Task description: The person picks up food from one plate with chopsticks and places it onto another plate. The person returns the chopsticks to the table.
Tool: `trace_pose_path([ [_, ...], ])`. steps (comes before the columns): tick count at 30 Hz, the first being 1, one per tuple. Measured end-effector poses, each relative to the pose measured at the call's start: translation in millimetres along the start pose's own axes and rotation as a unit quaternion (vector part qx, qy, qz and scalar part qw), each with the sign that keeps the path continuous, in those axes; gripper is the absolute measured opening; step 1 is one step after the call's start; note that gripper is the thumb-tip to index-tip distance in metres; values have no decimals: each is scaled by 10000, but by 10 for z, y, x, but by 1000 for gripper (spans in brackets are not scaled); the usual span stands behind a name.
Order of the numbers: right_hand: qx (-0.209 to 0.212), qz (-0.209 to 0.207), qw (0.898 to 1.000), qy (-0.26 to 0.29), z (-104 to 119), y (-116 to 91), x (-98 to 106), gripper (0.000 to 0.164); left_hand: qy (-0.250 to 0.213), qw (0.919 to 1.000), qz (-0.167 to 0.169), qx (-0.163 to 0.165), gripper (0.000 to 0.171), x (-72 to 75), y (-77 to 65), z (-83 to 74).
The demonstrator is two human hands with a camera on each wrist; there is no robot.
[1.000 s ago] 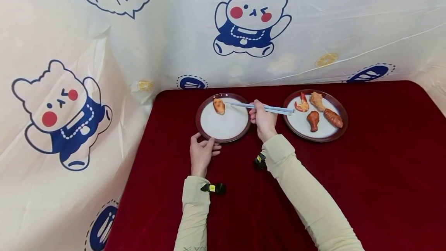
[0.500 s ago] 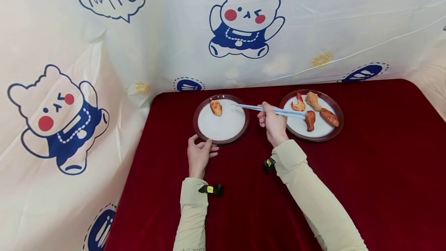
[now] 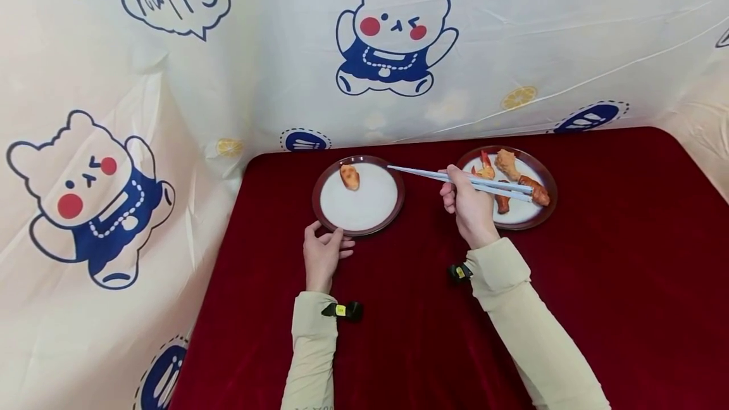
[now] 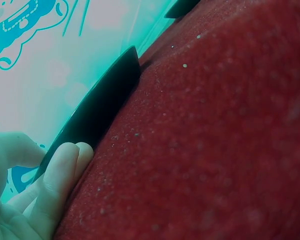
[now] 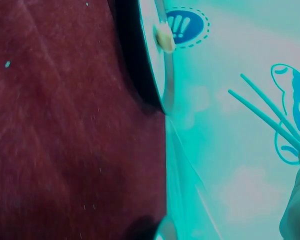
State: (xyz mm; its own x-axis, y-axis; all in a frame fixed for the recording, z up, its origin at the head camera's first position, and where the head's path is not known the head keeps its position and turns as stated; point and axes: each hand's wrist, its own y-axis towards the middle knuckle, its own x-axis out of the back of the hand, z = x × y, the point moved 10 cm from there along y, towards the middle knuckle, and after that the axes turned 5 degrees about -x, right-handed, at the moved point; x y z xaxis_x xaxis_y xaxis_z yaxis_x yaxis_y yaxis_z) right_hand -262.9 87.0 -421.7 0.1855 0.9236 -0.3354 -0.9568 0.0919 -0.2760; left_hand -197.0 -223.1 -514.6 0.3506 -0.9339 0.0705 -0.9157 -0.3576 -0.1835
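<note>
Right hand (image 3: 474,211) clamped on pale-blue chopsticks (image 3: 507,185), one end above the right plate (image 3: 525,212) and its four food pieces (image 3: 505,164); left hand (image 3: 323,254) touching the near rim of the left plate (image 3: 360,207), its grip not discernible.

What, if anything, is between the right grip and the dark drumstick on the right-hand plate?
In the head view, only the chopsticks, which the right grip itself holds: they cross in front of the dark drumstick, hiding part of it. Nothing else visible stands between. How high they are above it, I can't tell.
</note>
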Motion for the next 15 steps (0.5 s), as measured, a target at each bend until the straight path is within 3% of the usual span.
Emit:
trace_pose_path([
  [8,323,47,9992,-246,107,-144,215,22,91,9998,-75,-131,61,8,0,7],
  [15,736,-178,9969,-230,290,-291,477,22,122,9998,-83,-152,62,1,-5,13],
])
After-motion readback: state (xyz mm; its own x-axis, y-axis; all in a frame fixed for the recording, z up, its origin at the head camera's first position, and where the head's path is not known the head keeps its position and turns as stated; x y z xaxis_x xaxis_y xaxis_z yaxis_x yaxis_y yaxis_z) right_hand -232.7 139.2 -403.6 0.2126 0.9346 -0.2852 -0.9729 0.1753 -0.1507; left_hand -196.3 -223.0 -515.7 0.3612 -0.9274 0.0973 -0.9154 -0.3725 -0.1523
